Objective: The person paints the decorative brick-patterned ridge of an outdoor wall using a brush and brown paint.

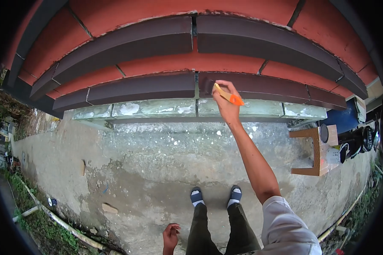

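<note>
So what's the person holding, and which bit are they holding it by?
A paintbrush, in the right hand. It's gripped by the yellow part of its handle, with the orange end sticking out.

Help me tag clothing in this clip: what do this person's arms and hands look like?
The right hand is gloveless, its forearm uncovered up to a creased, pale grey short sleeve near the elbow. The left hand is gloveless too; any left sleeve is out of view.

Text, labels, brands: none readable | numbers: none readable | signs: none readable
</note>
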`<state>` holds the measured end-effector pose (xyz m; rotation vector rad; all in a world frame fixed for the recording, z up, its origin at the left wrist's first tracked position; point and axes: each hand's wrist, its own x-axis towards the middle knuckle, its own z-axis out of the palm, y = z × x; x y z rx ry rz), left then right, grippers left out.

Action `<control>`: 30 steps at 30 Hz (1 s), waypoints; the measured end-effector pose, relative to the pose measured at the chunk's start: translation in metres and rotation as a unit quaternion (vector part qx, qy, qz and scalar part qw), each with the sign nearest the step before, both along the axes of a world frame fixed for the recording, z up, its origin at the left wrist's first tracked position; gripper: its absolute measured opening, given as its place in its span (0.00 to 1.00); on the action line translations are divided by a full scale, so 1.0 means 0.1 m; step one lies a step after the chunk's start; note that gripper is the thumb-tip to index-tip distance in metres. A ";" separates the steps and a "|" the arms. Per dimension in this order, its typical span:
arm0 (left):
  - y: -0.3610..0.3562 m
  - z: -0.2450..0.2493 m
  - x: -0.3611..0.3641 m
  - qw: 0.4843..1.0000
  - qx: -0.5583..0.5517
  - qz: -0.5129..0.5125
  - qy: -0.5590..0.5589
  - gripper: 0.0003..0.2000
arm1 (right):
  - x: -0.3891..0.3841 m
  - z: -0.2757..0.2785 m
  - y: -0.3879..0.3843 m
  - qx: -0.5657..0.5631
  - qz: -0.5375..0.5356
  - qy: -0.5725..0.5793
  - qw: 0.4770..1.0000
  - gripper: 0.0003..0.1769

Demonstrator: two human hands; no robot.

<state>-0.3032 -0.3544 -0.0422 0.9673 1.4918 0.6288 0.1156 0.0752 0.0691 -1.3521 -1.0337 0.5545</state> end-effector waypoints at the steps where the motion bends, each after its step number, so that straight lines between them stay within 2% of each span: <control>1: 0.04 0.00 -0.04 1.000 0.001 -0.004 -0.004 0.11 | 0.05 0.10 0.15 -0.012 -0.007 0.025 1.000 0.14; 3: 0.10 0.00 -0.10 1.000 0.002 -0.014 -0.012 0.11 | 0.08 0.35 0.29 -0.059 -0.038 0.039 0.997 0.15; 6: 0.15 0.00 -0.21 1.000 0.004 -0.012 -0.014 0.11 | 0.14 0.37 0.47 -0.127 0.009 0.048 0.991 0.13; 7: 0.17 -0.02 -0.25 1.000 0.013 -0.010 -0.018 0.11 | 0.14 0.41 0.48 -0.151 -0.013 0.033 0.988 0.12; 12: 0.11 -0.13 -0.51 1.000 0.027 -0.011 -0.006 0.09 | 0.51 0.51 0.44 -0.190 -0.024 0.010 0.981 0.12; 15: -0.15 -0.59 -0.89 0.994 0.031 -0.004 -0.101 0.10 | 0.92 0.50 0.33 -0.209 -0.044 -0.008 0.977 0.12; 17: -0.18 -0.51 -0.94 0.999 0.000 -0.014 -0.050 0.10 | 1.24 0.50 0.20 -0.219 -0.058 -0.005 0.974 0.12; 18: -0.19 -0.48 -0.93 0.999 -0.013 -0.019 -0.023 0.11 | 1.41 0.52 0.14 -0.222 -0.065 -0.003 0.973 0.12; 19: -0.22 -0.50 -0.91 0.989 -0.040 0.063 -0.126 0.11 | 1.58 0.57 0.07 -0.228 -0.072 -0.025 0.971 0.12; 22: -0.34 -0.50 -0.80 0.997 -0.008 0.009 -0.079 0.12 | 2.15 0.66 -0.16 -0.252 -0.092 -0.031 0.963 0.12; 23: -0.36 -0.48 -0.72 0.997 -0.013 0.025 -0.078 0.13 | 2.36 0.66 -0.24 -0.255 -0.098 -0.030 0.961 0.12; 26: -0.39 -0.49 -0.51 0.978 -0.068 0.089 -0.177 0.12 | 2.91 0.74 -0.48 -0.263 -0.117 -0.036 0.957 0.13; 29: -0.32 -0.33 -0.16 0.996 -0.093 0.009 0.013 0.12 | 3.42 0.74 -0.69 -0.274 -0.134 -0.067 0.950 0.13; 30: -0.27 -0.24 -0.04 0.989 -0.122 0.059 -0.064 0.10 | 3.57 0.76 -0.74 -0.280 -0.141 -0.080 0.946 0.13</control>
